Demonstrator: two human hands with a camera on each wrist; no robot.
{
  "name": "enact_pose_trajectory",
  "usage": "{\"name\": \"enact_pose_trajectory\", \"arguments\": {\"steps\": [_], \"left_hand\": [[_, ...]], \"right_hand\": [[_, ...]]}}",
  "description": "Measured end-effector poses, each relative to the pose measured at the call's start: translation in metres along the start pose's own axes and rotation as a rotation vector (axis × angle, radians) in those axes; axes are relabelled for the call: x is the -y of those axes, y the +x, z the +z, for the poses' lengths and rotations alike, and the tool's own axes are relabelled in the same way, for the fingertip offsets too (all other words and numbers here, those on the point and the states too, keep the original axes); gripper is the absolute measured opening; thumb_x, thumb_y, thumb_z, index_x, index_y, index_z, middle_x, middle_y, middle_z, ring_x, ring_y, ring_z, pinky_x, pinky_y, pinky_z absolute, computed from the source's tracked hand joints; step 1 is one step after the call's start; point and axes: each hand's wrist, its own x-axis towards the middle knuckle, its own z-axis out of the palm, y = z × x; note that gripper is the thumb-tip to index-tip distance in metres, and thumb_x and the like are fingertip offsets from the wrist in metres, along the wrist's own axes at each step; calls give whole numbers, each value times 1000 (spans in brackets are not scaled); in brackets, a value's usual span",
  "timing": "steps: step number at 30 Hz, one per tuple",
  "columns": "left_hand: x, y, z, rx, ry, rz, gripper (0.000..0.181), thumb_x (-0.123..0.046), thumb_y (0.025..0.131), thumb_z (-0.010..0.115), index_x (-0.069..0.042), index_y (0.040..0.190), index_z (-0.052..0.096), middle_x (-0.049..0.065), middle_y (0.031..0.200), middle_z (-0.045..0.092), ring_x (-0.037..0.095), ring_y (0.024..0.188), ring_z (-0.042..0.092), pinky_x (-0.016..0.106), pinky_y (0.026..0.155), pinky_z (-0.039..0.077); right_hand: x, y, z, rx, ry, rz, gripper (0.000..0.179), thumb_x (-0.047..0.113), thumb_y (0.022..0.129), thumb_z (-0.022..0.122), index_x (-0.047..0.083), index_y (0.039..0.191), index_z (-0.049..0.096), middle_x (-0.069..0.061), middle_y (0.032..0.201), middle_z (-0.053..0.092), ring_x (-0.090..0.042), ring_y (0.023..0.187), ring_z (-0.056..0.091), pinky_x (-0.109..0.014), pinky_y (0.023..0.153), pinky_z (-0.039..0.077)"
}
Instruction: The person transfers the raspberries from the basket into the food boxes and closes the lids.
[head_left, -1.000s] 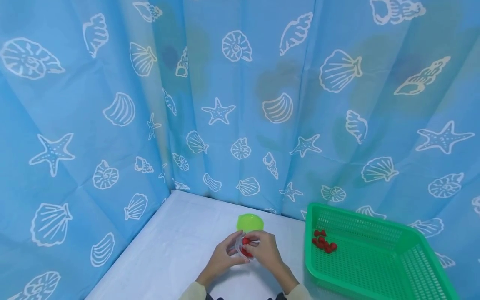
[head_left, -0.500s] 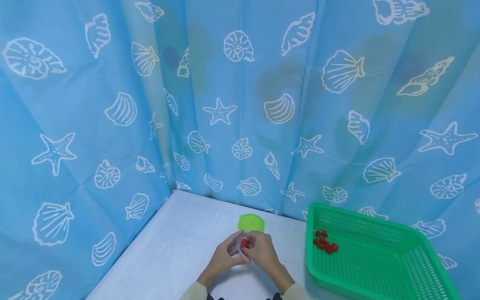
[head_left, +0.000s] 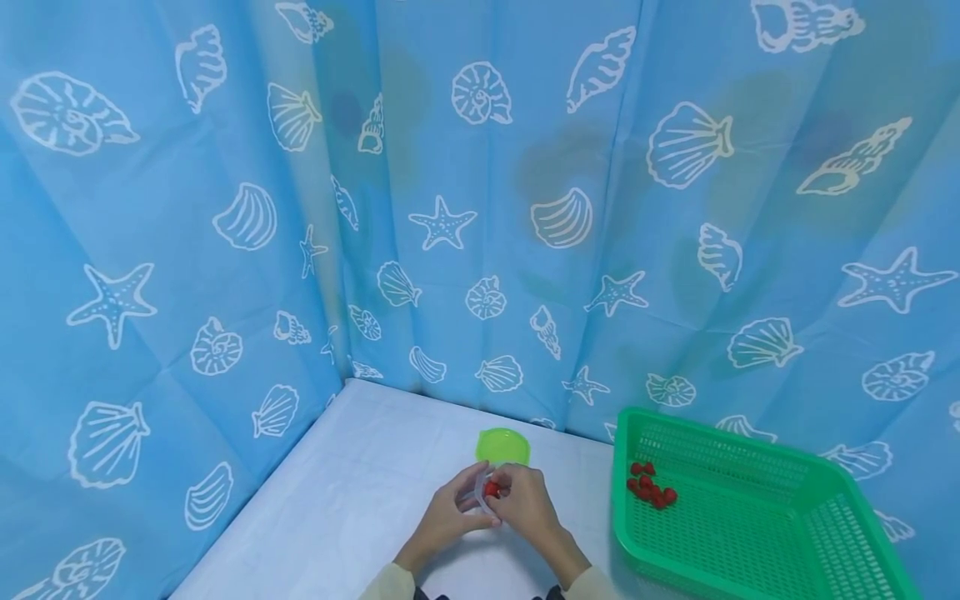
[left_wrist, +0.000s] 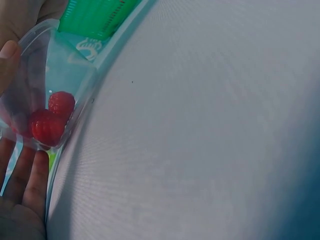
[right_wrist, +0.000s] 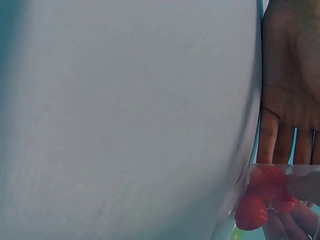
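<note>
My left hand (head_left: 441, 521) grips a small clear plastic container (left_wrist: 65, 60), tipped so its mouth faces right. Several glossy red strawberries (left_wrist: 47, 127) lie inside against the lower wall. My right hand (head_left: 534, 504) reaches into the mouth, its thumb and forefinger bent around a strawberry (head_left: 491, 488). Part of that fruit is hidden by the fingers. In the right wrist view the thumb shows through the clear wall beside the strawberries (right_wrist: 251, 212). Just beyond both hands a lime-green lid (head_left: 501, 446) lies on the table.
A large green plastic basket (head_left: 619, 508) stands on the right, with several more strawberries (head_left: 645, 482) in its left end. The table (head_left: 360, 467) has a white cover. Blue curtains (head_left: 480, 192) with white seashell prints rise behind and on the left.
The right fingers have settled over the strawberries in the container, covering more of the red than a second ago. The left hand, lid and basket stay put; the head view shifts slightly.
</note>
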Motion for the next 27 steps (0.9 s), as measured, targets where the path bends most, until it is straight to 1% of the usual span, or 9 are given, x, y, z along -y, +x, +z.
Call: {"name": "enact_pose_trajectory", "arguments": {"steps": [5,8,12,14,16,19,22,25,27], "left_hand": [[1,2,0,13,-19,29,86,-28,77,84,-13,149,40,5,148,45,29,137,40,35,103,45],[1,1,-1,18,-22,9,84,-27,78,83,-14,149,40,6,148,45,30,137,40,39,103,45],[2,0,1,3,11,-45,83,-32,78,83,-18,149,41,4,148,46,29,136,42,43,102,45],[2,0,2,1,25,-52,83,-33,78,82,-19,149,41,2,147,47,29,135,43,44,102,45],[2,0,3,3,25,-57,84,-34,78,83,-21,149,41,1,147,47,27,135,43,44,103,44],[1,0,4,7,23,-43,83,-31,78,83,-20,149,41,1,147,47,27,135,44,43,103,45],[0,-1,3,6,17,-35,84,-28,78,83,-19,149,41,2,147,47,27,135,44,41,103,44],[1,0,2,2,23,-33,83,-29,78,83,-20,149,41,2,147,47,27,134,44,41,103,45],[1,1,2,2,22,-34,83,-30,77,83,-20,149,41,2,147,46,27,135,43,41,103,45]], "right_hand": [[1,1,-8,-26,53,23,22,11,77,82,8,97,73,-4,93,72,-19,88,70,-29,75,59],[5,2,-21,-36,122,37,22,11,80,80,8,100,72,-5,95,72,-21,91,70,-29,76,59],[12,7,-53,-84,166,35,19,13,84,77,12,102,72,-2,99,72,-19,95,70,-28,78,58],[13,11,-74,-129,162,32,17,15,85,76,14,102,72,-1,100,71,-19,95,70,-28,78,58],[10,16,-97,-177,154,14,17,14,85,76,12,101,72,-3,99,71,-20,93,70,-29,76,59],[-4,24,-132,-230,149,-12,16,11,85,76,8,100,72,-6,97,72,-24,90,70,-32,75,60],[-27,28,-161,-259,137,-42,14,9,86,74,3,99,72,-10,95,72,-26,88,70,-35,74,60],[-53,29,-181,-279,76,-38,14,11,87,72,3,99,72,-11,94,73,-28,87,69,-38,73,59],[-71,28,-192,-278,28,-2,15,11,88,71,2,99,73,-12,93,73,-29,87,69,-41,73,58]]}}
